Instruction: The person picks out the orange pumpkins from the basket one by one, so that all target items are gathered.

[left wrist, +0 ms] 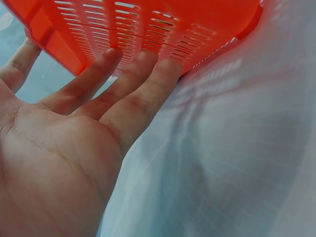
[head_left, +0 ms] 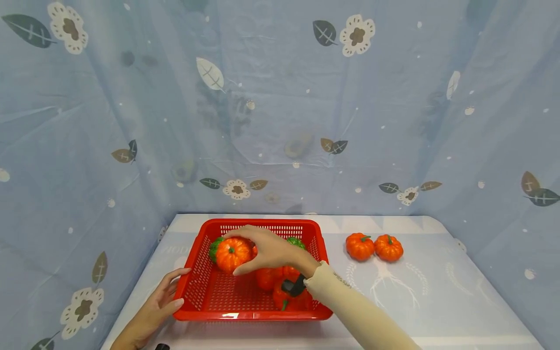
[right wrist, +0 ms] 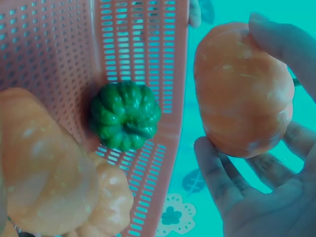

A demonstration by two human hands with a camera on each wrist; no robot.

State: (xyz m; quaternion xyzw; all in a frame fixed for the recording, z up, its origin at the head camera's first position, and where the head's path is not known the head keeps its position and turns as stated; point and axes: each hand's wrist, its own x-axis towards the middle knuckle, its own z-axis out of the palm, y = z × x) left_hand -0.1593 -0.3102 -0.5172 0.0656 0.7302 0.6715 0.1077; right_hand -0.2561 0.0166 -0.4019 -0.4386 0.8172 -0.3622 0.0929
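My right hand (head_left: 267,245) grips a small orange toy pumpkin (head_left: 231,260) above the left part of a red slotted plastic basket (head_left: 245,315). In the right wrist view the thumb and fingers wrap the pumpkin (right wrist: 242,94) from opposite sides. My left hand (head_left: 154,306) is at the basket's left side. Its extended fingers (left wrist: 129,111) touch the slotted outer wall in the left wrist view. A green pumpkin (right wrist: 126,114) lies inside by the far left corner. More orange pumpkins (head_left: 268,278) and another green one (head_left: 296,242) fill the basket's right half, partly hidden by my right arm.
Two orange pumpkins (head_left: 360,246) (head_left: 389,248) sit side by side on the white table (head_left: 437,311), right of the basket. A blue patterned curtain (head_left: 280,107) hangs behind and along both sides. A small black object (head_left: 162,346) shows at the bottom edge.
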